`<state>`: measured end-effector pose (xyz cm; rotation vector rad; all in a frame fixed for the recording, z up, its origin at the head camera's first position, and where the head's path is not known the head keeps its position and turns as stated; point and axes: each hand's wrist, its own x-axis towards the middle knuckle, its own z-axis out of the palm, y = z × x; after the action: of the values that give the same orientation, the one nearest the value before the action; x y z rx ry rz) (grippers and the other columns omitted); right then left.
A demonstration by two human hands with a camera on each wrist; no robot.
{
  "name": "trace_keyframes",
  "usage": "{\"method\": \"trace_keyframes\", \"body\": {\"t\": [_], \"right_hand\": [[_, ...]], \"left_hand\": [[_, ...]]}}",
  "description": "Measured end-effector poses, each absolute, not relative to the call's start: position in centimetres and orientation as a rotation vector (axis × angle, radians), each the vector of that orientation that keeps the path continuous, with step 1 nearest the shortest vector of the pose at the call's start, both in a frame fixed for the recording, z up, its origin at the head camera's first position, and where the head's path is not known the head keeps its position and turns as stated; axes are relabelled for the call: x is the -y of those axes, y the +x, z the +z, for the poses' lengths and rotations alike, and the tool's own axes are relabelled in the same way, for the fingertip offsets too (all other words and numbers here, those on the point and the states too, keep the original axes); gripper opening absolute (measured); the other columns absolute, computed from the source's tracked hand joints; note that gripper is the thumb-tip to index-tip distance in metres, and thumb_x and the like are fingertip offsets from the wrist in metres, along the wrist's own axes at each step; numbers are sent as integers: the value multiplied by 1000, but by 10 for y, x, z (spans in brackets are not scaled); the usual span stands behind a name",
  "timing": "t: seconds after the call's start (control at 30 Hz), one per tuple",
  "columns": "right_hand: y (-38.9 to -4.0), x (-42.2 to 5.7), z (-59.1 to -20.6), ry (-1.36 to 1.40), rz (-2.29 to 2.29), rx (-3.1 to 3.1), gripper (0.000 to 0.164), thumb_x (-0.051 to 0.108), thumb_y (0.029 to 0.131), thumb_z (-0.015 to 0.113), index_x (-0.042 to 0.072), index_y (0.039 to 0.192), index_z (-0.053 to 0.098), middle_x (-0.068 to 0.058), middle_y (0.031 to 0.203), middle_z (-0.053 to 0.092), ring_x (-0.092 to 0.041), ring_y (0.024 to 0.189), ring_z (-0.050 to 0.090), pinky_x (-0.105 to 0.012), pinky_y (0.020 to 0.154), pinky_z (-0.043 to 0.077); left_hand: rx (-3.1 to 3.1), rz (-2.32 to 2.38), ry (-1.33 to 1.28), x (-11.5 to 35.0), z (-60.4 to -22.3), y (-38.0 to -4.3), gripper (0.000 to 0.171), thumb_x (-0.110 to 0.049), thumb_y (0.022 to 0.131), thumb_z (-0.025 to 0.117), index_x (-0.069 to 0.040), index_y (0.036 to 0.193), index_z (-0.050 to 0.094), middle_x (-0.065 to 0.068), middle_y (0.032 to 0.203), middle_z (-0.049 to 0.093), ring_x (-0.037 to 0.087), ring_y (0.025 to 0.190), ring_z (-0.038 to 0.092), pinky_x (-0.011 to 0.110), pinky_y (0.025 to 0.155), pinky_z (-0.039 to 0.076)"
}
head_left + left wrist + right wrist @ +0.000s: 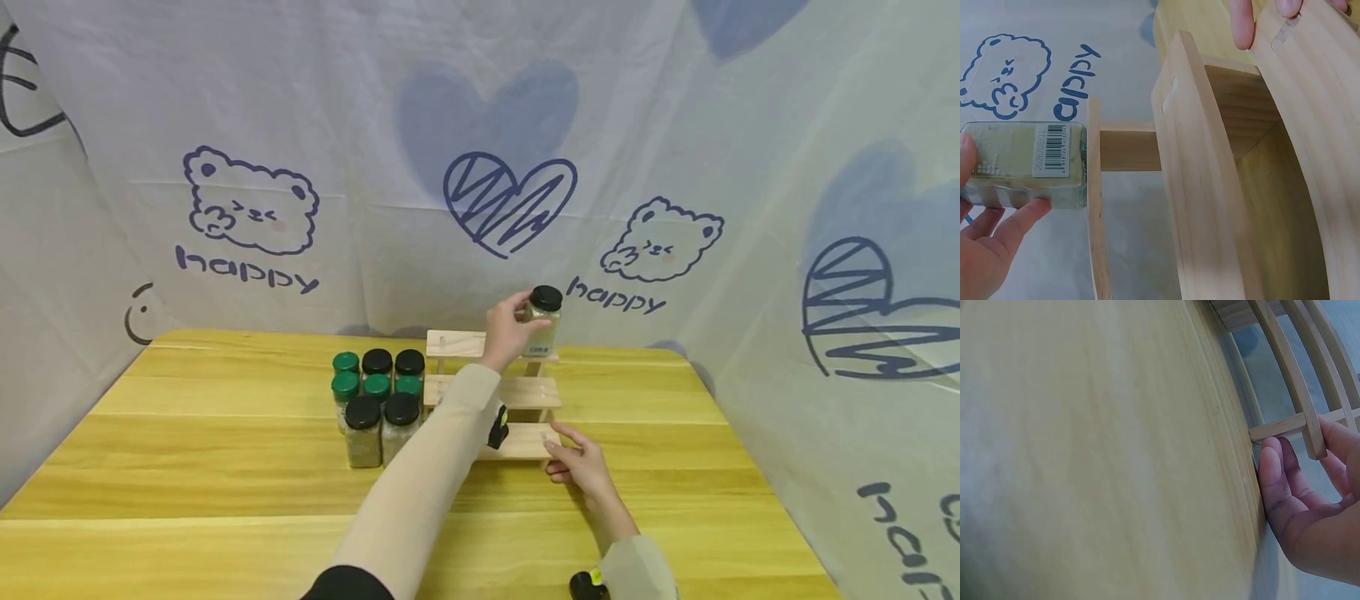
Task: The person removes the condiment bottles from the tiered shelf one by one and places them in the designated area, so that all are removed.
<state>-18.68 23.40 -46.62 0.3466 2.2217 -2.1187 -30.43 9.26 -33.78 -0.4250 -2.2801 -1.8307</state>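
Note:
A three-tier wooden rack (pixel 525 392) stands on the table. My left hand (pixel 506 329) holds a square glass spice jar (pixel 542 329) with a black lid at the right end of the top tier. In the left wrist view, the barcode label (pixel 1052 150) faces the camera and the jar's base is right at the top board (pixel 1094 187). My right hand (pixel 583 465) grips the right end of the lowest tier (pixel 517 443), fingers on either side of the board (pixel 1294 378) in the right wrist view.
Left of the rack, several spice jars stand grouped: green-lidded ones (pixel 345 386) and black-lidded ones (pixel 363 433). My left forearm (pixel 427 475) crosses in front of the rack and partly hides it. A printed cloth (pixel 375 108) hangs behind the wooden table (pixel 187 467).

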Motion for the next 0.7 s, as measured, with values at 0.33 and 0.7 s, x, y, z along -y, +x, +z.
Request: {"method": "trace_keyframes", "body": {"t": [0.33,0.7], "right_hand": [[-187,-235,-467,334,-2127,-2225,44,7,85,60,-1,126,48,-11,63,63,-14,50,58,-25,48,51],[-187,-234,-468,345,-2115,-2227,43,6,85,59,1,126,49,-13,65,63,-14,51,58,-25,49,51]], "left_hand": [[2278,-1784,-412,-89,-337,-300,51,-10,73,73,-3,120,55,16,114,58,28,98,58,32,84,46],[2220,-1792,-441,-86,-338,-290,52,-6,69,75,-2,118,57,15,112,59,28,95,59,30,82,48]]}}
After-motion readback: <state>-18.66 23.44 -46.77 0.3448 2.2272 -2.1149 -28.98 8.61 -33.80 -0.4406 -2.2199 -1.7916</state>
